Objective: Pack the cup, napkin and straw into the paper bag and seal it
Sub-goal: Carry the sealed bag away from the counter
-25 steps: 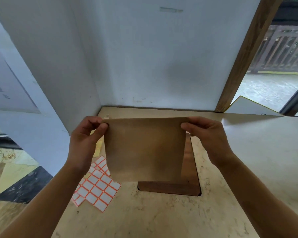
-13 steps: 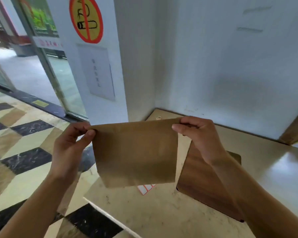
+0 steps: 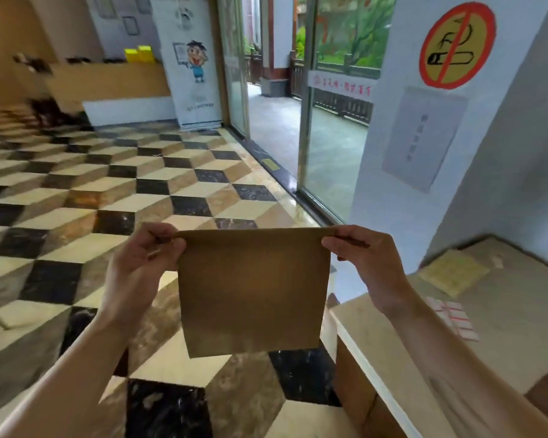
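Brown paper bag (image 3: 252, 292), flat and upright, hangs at lower centre of the frame, held up in the air by its top edge and touching nothing else. Left hand (image 3: 140, 263), at centre left, pinches the bag's upper left corner between thumb and curled fingers. Right hand (image 3: 366, 263), at centre right, pinches the upper right corner in the same way, thumb on the near face. Both forearms rise from the bottom corners of the frame. Behind the bag lies a floor (image 3: 108, 197) of black, cream and tan tiles in a cube pattern. At lower right a pale table (image 3: 519, 327) bears a sheet of red-edged labels (image 3: 456, 320) and a yellowish sheet (image 3: 454, 273), both well apart from the bag. At upper right a white wall (image 3: 393, 172) carries a no-smoking sign (image 3: 456, 45) above a grey notice (image 3: 424, 137). A glass door (image 3: 329, 121) stands at upper centre. Cup, napkin and straw cannot be made out.
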Demonstrator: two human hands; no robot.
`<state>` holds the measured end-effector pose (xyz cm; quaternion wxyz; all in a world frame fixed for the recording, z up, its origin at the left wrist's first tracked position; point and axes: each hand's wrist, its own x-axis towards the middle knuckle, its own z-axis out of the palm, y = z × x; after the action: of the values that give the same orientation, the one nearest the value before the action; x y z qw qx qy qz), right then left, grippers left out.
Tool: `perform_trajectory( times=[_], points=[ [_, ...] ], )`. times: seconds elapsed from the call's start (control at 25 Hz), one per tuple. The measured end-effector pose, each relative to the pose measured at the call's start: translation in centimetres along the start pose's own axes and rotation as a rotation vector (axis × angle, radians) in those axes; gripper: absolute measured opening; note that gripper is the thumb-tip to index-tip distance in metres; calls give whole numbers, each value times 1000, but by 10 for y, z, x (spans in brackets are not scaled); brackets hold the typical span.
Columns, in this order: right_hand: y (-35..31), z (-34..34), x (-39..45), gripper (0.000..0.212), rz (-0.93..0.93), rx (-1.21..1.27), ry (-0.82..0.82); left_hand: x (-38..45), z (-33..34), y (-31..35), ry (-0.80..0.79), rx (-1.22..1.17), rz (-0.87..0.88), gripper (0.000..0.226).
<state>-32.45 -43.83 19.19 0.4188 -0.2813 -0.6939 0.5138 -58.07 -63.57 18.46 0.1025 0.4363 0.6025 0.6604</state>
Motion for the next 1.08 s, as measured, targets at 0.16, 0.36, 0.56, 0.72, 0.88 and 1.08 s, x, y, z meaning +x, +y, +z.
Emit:
perform_trajectory(
  times=[0.16, 0.36, 0.56, 0.72, 0.88, 1.08],
  points=[
    [-5, 95, 2, 19, -60, 43, -220, -38, -97, 1, 189, 158, -31, 11],
    [-13, 205, -5, 24, -104, 129, -463, -95, -191, 10, 425, 327, -78, 13],
    [-27, 299, -12, 26, -118, 213, -688, -142, -259, 23, 602, 417, -134, 14],
    [-25, 360, -6, 15, -101, 243, -834, -163, -288, 26, 736, 483, -189, 17],
    [-21, 415, 16, 19, -123, 261, -947, -162, -303, 21, 820, 563, -196, 15],
    [-13, 484, 66, 22, -221, 263, -1093, -137, -325, -5, 979, 612, -226, 16]
  ],
)
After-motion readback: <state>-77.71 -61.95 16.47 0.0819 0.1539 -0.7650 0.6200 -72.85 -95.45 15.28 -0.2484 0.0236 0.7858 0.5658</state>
